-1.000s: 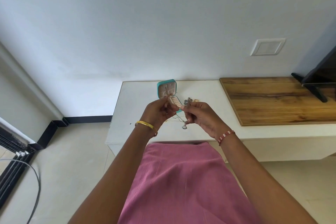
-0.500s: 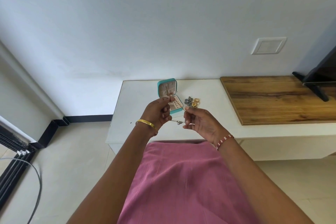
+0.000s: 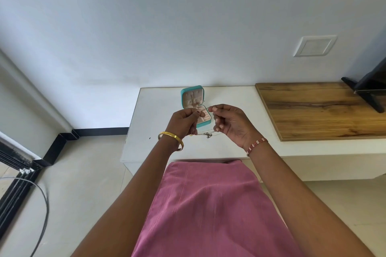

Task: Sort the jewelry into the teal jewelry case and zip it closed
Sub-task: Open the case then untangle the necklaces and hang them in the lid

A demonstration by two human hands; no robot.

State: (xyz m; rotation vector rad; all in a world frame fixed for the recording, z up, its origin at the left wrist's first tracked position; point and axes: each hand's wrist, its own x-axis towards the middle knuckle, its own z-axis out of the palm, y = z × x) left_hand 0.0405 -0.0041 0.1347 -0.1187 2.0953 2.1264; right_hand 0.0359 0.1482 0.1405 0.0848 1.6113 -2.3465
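The teal jewelry case (image 3: 191,92) stands open on the white table (image 3: 158,110), its lid upright and its pink inside showing. In front of it my left hand (image 3: 183,121) and my right hand (image 3: 229,123) each pinch an end of a thin silver necklace chain (image 3: 205,108). The chain loops down between them, and its small pendant (image 3: 208,135) hangs just above the tabletop. My right hand hides the loose pile of rings that lay to the right of the case.
A wooden board (image 3: 321,108) covers the right part of the table, with a black TV stand foot (image 3: 367,96) on it. A wall plate (image 3: 315,46) is above. My pink skirt (image 3: 208,210) fills the foreground. A cable (image 3: 41,210) lies on the floor at left.
Both hands have risen and moved slightly apart, drawing the chain's top taut in front of the case. My right hand now covers the ring pile that showed half a second ago.
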